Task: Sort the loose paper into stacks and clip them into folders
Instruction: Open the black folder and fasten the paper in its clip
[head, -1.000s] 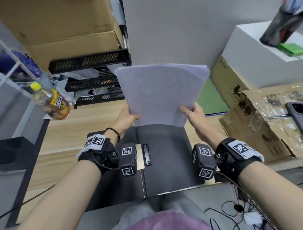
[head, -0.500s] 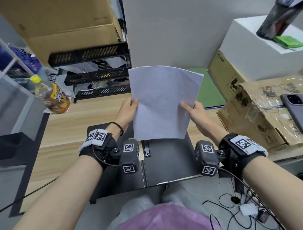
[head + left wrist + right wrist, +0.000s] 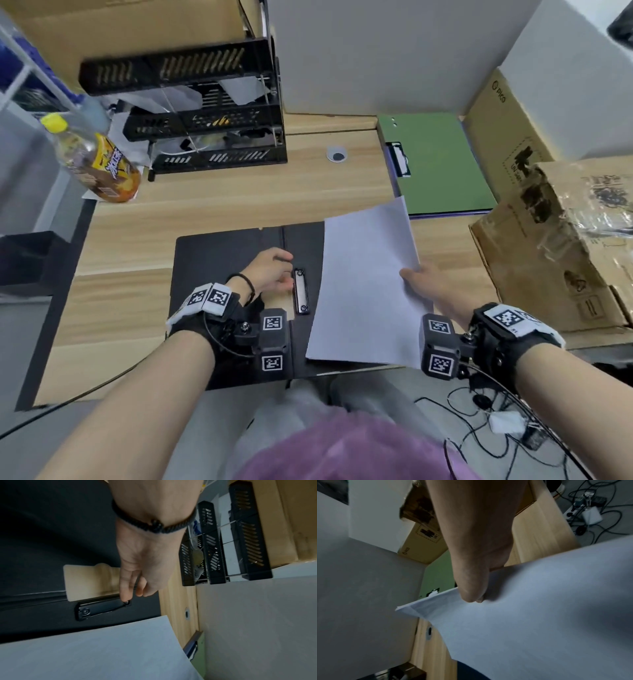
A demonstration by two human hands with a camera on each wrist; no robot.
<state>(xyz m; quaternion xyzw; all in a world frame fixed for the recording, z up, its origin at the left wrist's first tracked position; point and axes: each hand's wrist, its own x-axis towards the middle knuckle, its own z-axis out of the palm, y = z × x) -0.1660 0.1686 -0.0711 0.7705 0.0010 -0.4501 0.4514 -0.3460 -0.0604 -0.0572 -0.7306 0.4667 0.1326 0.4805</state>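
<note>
Paper stack [image 3: 364, 284] over black folder [image 3: 226, 260], green folder [image 3: 442, 168] beyond.

We cannot see the right hand's [image 3: 432, 287] fingers under the paper stack [image 3: 366, 291] (only the thumb shows), the stack hides much of the black folder's [image 3: 219, 253] right half, and the bottle [image 3: 92, 161] is blurred.

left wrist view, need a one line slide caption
Left hand fingertip touches the end of the black folder's clip; paper stack waits alongside.
</note>
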